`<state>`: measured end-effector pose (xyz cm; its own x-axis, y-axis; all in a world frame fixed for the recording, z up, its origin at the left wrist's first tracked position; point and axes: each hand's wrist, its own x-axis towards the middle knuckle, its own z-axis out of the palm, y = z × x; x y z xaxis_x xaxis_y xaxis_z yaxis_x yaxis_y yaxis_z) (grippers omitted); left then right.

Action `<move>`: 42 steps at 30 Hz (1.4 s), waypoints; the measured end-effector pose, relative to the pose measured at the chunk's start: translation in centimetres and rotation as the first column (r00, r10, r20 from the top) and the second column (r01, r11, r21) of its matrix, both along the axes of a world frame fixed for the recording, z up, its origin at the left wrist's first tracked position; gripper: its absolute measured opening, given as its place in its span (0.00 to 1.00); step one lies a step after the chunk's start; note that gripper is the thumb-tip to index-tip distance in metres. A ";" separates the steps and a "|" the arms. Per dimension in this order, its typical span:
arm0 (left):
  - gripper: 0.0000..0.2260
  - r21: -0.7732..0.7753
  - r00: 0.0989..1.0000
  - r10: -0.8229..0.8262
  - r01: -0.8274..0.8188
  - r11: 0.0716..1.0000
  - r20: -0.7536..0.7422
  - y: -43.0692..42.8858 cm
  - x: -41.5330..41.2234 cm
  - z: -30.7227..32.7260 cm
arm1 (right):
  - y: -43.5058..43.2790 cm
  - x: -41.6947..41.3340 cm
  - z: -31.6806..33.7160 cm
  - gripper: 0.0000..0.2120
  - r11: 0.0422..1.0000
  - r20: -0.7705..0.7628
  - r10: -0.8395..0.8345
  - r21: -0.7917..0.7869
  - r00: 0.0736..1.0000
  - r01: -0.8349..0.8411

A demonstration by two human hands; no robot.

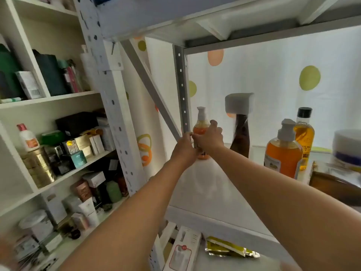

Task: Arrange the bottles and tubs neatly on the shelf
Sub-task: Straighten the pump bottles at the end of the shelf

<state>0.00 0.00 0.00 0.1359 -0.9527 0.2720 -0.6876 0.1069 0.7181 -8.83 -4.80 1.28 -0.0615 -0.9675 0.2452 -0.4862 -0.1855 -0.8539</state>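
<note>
A small orange pump bottle (200, 128) stands upright at the back left corner of the white shelf (205, 184), beside the grey metal post. My left hand (184, 146) and my right hand (210, 136) are both wrapped around its lower half. To the right stand a brown bottle with a white cap (240, 137), a large orange pump bottle (283, 153) and an amber bottle with a black cap (304, 132). A white tub (346, 147) sits at the far right. A brown bottle (336, 184) lies on its side in front of the tub.
The grey perforated post (181, 85) and a diagonal brace (150, 85) stand just left of the held bottle. A white bookcase (58, 98) at left is packed with boxes and jars. Below the shelf lie white boxes (183, 251) and a yellow packet (226, 249).
</note>
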 end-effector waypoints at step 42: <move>0.34 -0.170 0.959 0.149 -0.192 0.967 -0.241 10.7 2.7 -3.4 | 11.6 0.4 -0.5 0.40 0.909 -0.071 0.393 -0.122 0.917 -0.399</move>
